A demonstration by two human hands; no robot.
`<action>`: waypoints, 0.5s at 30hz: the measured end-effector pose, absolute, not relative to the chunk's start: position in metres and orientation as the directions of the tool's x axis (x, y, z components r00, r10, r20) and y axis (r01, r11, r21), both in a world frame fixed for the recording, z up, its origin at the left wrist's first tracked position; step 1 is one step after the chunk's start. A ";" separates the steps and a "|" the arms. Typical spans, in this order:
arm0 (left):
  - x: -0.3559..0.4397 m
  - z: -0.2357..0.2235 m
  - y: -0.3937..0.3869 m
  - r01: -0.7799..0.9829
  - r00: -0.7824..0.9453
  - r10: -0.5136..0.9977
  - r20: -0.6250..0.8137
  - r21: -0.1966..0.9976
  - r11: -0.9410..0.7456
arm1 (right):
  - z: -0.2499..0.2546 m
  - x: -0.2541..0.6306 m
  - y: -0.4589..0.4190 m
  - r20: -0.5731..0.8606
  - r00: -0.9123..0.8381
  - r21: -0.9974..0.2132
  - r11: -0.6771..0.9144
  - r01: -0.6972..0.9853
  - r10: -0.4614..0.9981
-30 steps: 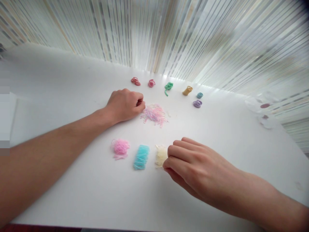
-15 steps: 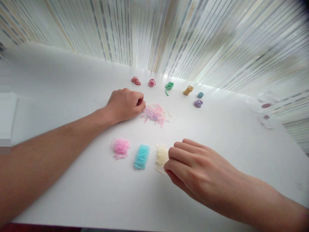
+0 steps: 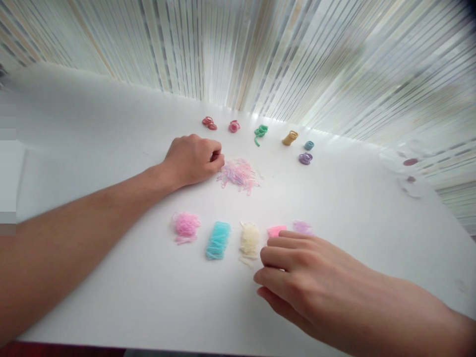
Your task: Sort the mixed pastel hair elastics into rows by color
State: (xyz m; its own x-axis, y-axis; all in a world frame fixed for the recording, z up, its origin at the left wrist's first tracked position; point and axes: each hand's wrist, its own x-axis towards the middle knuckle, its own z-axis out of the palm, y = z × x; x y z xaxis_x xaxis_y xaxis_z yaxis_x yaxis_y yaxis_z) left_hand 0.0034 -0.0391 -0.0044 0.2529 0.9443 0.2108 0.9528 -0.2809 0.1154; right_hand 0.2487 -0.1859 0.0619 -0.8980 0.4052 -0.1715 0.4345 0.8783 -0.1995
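My left hand rests on the table, fingers curled closed, at the left edge of a loose pile of pale pink and lilac bands. Nothing shows in the small gap by its thumb. My right hand hovers at the front right, its thumb and index fingertips slightly apart with nothing visible between them. Just left of it lies a cream bundle of thin bands. It partly covers a bright pink bundle and a lilac bundle. Further left are a turquoise bundle and a pink bundle.
Along the back of the white table sit small coiled pieces: red, pink, green, mustard, blue and purple. Clear plastic items stand far right. A string curtain hangs behind.
My right hand has drawn down and back from the cream bundle, its thumb parting from the index finger. The bright pink and lilac bundles have come into view. My left hand has stayed put.
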 end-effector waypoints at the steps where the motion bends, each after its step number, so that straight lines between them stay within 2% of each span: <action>1: 0.004 -0.004 -0.039 0.953 0.251 0.945 0.209 0.118 -0.279 | 0.061 0.248 -0.188 -0.185 -0.895 -0.203 0.875 0.439 0.405; 8: 0.004 -0.004 -0.039 0.947 0.247 0.946 0.210 0.156 -0.282 | 0.057 0.247 -0.190 -0.196 -0.884 -0.175 0.872 0.458 0.425; 15: 0.004 -0.004 -0.039 0.950 0.246 0.947 0.207 0.141 -0.278 | 0.056 0.250 -0.186 -0.171 -0.888 -0.146 0.881 0.451 0.426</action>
